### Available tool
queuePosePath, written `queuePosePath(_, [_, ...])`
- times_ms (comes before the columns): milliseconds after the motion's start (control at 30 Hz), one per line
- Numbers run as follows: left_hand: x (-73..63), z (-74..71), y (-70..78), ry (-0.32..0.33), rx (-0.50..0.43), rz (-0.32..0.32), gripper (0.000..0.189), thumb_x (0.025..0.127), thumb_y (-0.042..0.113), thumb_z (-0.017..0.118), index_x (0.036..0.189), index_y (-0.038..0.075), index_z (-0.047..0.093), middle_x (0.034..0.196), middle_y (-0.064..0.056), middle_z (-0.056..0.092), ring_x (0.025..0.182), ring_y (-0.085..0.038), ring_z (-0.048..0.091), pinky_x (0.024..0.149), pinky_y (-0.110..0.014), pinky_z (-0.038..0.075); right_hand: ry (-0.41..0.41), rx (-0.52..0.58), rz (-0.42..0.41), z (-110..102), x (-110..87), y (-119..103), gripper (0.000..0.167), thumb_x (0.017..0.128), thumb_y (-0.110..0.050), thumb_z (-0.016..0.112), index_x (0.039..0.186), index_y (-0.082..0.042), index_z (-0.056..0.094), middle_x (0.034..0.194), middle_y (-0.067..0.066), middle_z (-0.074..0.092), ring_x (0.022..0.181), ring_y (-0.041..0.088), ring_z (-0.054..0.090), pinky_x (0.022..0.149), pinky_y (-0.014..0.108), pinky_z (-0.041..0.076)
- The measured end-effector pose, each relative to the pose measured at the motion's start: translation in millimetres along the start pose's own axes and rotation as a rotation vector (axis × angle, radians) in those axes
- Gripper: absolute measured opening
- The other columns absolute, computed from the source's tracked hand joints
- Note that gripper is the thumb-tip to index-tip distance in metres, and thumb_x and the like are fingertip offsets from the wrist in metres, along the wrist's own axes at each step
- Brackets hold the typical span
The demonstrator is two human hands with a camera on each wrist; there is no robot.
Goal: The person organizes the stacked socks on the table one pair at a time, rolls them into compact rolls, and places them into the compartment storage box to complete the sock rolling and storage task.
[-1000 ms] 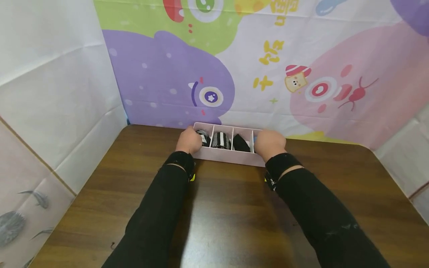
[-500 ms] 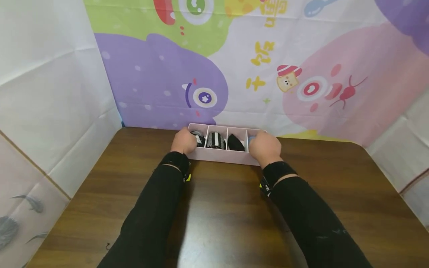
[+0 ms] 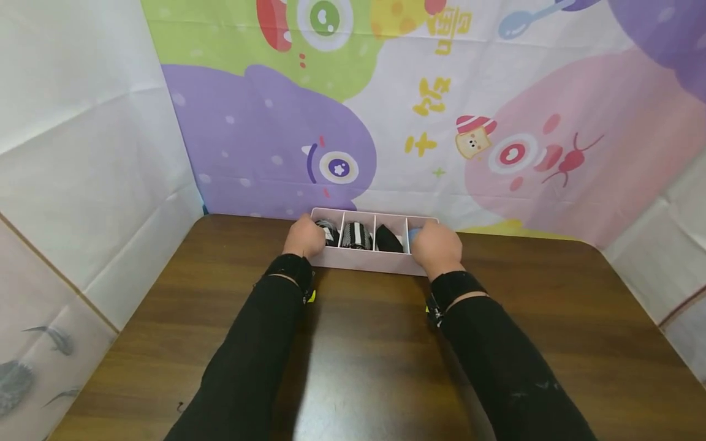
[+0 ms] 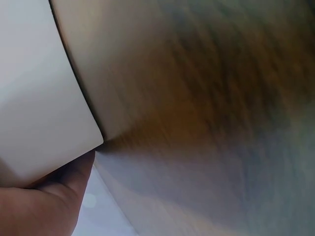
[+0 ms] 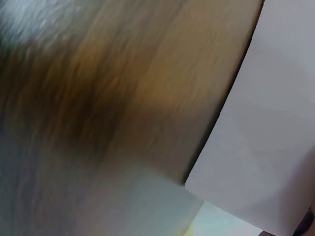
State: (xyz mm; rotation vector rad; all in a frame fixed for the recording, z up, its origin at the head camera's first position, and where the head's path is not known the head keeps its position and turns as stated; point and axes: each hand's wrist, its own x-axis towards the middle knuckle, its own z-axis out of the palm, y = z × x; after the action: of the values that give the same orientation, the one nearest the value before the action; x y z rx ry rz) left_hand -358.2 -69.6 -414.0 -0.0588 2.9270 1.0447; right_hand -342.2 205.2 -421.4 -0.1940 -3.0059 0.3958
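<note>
A pale pink divided box point(image 3: 366, 260) stands at the back of the table, its long side facing me. In its compartments, from the left, lie a black, grey and white rolled sock point(image 3: 329, 231), a striped roll point(image 3: 356, 236), a black folded one point(image 3: 388, 240) and something blue point(image 3: 413, 233), partly covered. My left hand point(image 3: 305, 236) grips the box's left end; in the left wrist view the thumb side of that hand point(image 4: 44, 211) touches the box wall point(image 4: 39, 93). My right hand point(image 3: 437, 248) grips the right end; its fingers are mostly hidden in both views.
The brown wooden table point(image 3: 364, 355) spreads out in front of the box. Behind it hangs a cartoon-printed cloth point(image 3: 408, 177), close to the box's back. A white covering point(image 3: 99, 159) hangs at the left.
The head view has shifted slightly. My right hand has moved a little toward me on the box's end, baring its back right corner. The box stays in place on the table.
</note>
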Motion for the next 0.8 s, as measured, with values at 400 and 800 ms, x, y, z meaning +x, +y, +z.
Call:
queuePosePath(400, [14.0,13.5,22.1,0.117,0.133,0.080,0.053,0.107,0.025,0.032,0.149,-0.006,0.042,0.138,-0.024,0.057,0.125,-0.040,0.057,0.104,-0.052,0.045,0.193,0.088,-0.091,-12.9,-18.6,19.4,0.041,0.107,-0.026,0.040,0.123,0.009,0.053,0.110,0.025,0.059,0.098,0.044,0.062,0.083,0.057,0.051])
queuePosePath(800, [-40.3,-65.7,5.5,0.133,0.244,0.382,0.064,0.107,0.037,0.047,0.157,-0.001,0.035,0.160,-0.022,0.037,0.149,-0.038,0.032,0.120,-0.051,0.025,0.233,0.170,-0.287,-62.8,-93.1,14.1,0.067,0.100,-0.044,0.062,0.138,0.009,0.048,0.130,0.027,0.056,0.117,0.045,0.055,0.099,0.060,0.044])
